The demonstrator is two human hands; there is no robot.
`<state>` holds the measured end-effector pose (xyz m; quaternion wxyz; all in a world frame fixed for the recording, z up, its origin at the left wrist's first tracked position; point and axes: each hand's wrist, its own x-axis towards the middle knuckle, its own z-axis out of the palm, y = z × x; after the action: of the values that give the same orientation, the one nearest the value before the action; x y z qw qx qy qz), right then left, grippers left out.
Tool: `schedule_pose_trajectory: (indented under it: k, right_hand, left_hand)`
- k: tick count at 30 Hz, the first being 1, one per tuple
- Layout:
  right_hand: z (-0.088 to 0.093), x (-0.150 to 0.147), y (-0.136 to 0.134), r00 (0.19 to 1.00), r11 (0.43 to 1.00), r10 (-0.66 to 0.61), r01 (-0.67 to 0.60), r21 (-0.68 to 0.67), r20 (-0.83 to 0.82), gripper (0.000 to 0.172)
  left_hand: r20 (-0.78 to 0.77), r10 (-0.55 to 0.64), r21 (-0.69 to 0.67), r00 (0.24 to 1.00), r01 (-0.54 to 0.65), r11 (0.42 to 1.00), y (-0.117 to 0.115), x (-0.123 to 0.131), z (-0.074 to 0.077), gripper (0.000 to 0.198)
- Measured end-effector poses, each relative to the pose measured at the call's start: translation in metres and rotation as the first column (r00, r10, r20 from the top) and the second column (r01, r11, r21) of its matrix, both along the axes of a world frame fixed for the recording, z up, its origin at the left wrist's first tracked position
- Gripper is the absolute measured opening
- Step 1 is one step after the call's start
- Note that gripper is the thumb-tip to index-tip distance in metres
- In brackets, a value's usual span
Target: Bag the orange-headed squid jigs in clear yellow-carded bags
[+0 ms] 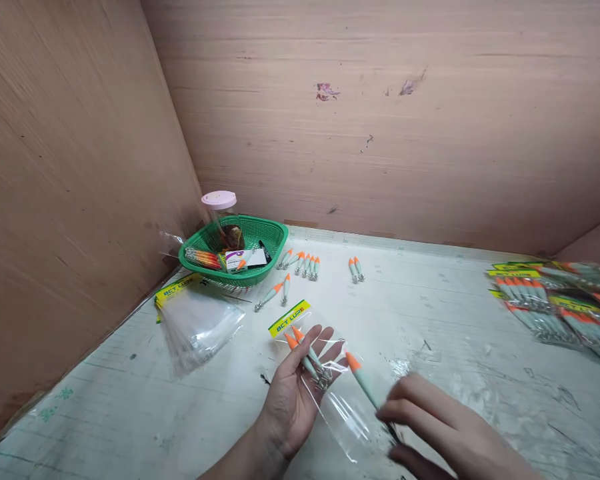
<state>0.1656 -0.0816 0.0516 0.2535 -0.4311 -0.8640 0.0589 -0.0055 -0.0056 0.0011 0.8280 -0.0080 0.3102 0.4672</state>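
My left hand (300, 393) is palm up, its thumb closed over two squid lures (307, 353) with orange noses, pale green bodies and metal hook crowns. A clear plastic bag (347, 417) with a yellow-green "BCT LURE" header (290, 319) lies at the same hand. Whether these two lures are inside the bag or on top of it, I cannot tell. To the right, my right hand (430, 417), slightly blurred, pinches one more squid lure (365, 383) by its hook end. That lure's orange nose points up and left, close to my left fingertips.
Several loose lures (307, 265) lie beyond my hands. A green basket (275, 250) at back left holds a pink-lidded jar (219, 199) and other items. Flat bags (200, 327) are fanned below it. Filled lure packs (565, 307) are heaped at right. Wooden walls (380, 133) enclose the table.
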Motion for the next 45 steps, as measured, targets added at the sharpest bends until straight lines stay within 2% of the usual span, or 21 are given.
schedule_pose_trajectory:
  k: [3, 6, 10, 14, 18, 20, 21, 23, 24, 25, 27, 30, 31, 34, 37, 39, 41, 43, 45]
  right_hand:
    - [-0.018, -0.010, 0.012, 0.997, 0.983, -0.075, 0.071, 0.171, 0.017, 0.016]
    - [-0.029, -0.015, 0.017, 0.996, 0.955, -0.085, 0.080, 0.286, 0.006, 0.018]
    - [-0.037, -0.013, 0.017, 0.993, 0.934, -0.112, 0.091, 0.345, 0.040, 0.025]
    - [-0.045, -0.014, 0.018, 0.991, 0.921, -0.135, 0.131, 0.366, -0.015, 0.027]
    - [-0.035, -0.023, 0.018, 0.997, 0.906, -0.082, 0.079, 0.416, -0.011, 0.024]
    - [-0.021, -0.021, 0.023, 0.996, 0.939, -0.015, 0.044, 0.342, -0.087, 0.022]
    - [-0.014, -0.017, 0.029, 0.983, 0.957, -0.015, 0.068, 0.283, -0.184, 0.019]
    - [-0.006, -0.009, 0.053, 0.911, 0.973, -0.112, 0.183, 0.144, -0.396, 0.013]
    - [-0.005, -0.007, 0.071, 0.866, 0.966, -0.188, 0.249, 0.074, -0.463, 0.010]
    - [-0.009, -0.006, 0.091, 0.856, 0.962, -0.235, 0.273, 0.017, -0.460, 0.009]
    - [-0.025, -0.014, 0.135, 0.908, 0.977, -0.208, 0.174, -0.123, -0.363, 0.009]
    - [-0.059, -0.044, 0.189, 0.954, 0.978, -0.110, 0.053, -0.202, -0.280, 0.003]
    - [-0.070, -0.055, 0.201, 0.961, 0.976, -0.093, 0.036, -0.214, -0.262, 0.002]
    - [-0.093, -0.079, 0.218, 0.968, 0.971, -0.089, 0.033, -0.235, -0.235, 0.015]
    - [-0.097, -0.072, 0.213, 0.960, 0.965, -0.116, 0.048, -0.259, -0.255, 0.016]
    - [-0.087, -0.050, 0.199, 0.947, 0.958, -0.146, 0.063, -0.279, -0.287, 0.011]
    - [-0.066, -0.020, 0.173, 0.931, 0.952, -0.177, 0.079, -0.297, -0.320, 0.011]
    - [-0.039, 0.012, 0.135, 0.922, 0.950, -0.183, 0.075, -0.304, -0.342, 0.016]
    - [-0.012, 0.035, 0.088, 0.930, 0.965, -0.115, 0.022, -0.260, -0.350, 0.020]
  left_hand:
    - [0.016, -0.034, 0.027, 0.999, 0.033, 0.999, -0.003, 0.000, 0.000, 0.027]
    - [0.005, -0.033, 0.030, 0.999, 0.033, 0.999, -0.003, 0.001, -0.002, 0.023]
    - [-0.011, -0.024, 0.026, 1.000, 0.024, 0.999, -0.001, 0.001, -0.003, 0.022]
    - [0.017, -0.045, 0.040, 0.999, 0.045, 0.998, -0.003, 0.003, -0.004, 0.022]
    - [0.020, -0.054, 0.021, 0.998, 0.053, 0.998, -0.006, 0.005, -0.007, 0.025]
    - [0.022, -0.041, 0.007, 0.999, 0.041, 0.999, -0.007, 0.006, -0.008, 0.028]
    - [0.022, -0.034, 0.001, 0.999, 0.034, 0.999, -0.007, 0.005, -0.007, 0.030]
    - [0.023, -0.026, -0.012, 0.999, 0.027, 1.000, -0.007, 0.004, -0.005, 0.032]
    - [0.026, -0.025, -0.016, 0.999, 0.025, 1.000, -0.007, 0.003, -0.004, 0.033]
    - [0.031, -0.025, -0.018, 0.999, 0.026, 1.000, -0.008, 0.002, -0.003, 0.033]
    - [0.042, -0.020, -0.014, 0.999, 0.021, 1.000, -0.008, 0.001, -0.001, 0.034]
    - [0.060, -0.008, 0.006, 0.998, 0.008, 1.000, -0.006, 0.000, -0.003, 0.034]
    - [0.063, -0.003, 0.010, 0.998, 0.002, 1.000, -0.005, 0.000, -0.004, 0.035]
    - [0.053, 0.008, 0.016, 0.999, -0.009, 1.000, -0.003, 0.001, -0.009, 0.036]
    - [0.054, 0.006, 0.021, 0.999, -0.007, 1.000, -0.005, 0.001, -0.012, 0.038]
    - [0.057, -0.003, 0.023, 0.998, 0.002, 1.000, -0.006, 0.002, -0.012, 0.037]
    - [0.051, -0.008, 0.020, 0.999, 0.007, 1.000, -0.007, 0.002, -0.011, 0.035]
    - [0.048, -0.006, 0.007, 0.999, 0.006, 1.000, -0.006, 0.002, -0.010, 0.032]
    - [0.050, 0.001, -0.006, 0.999, -0.001, 1.000, -0.004, 0.002, -0.010, 0.032]
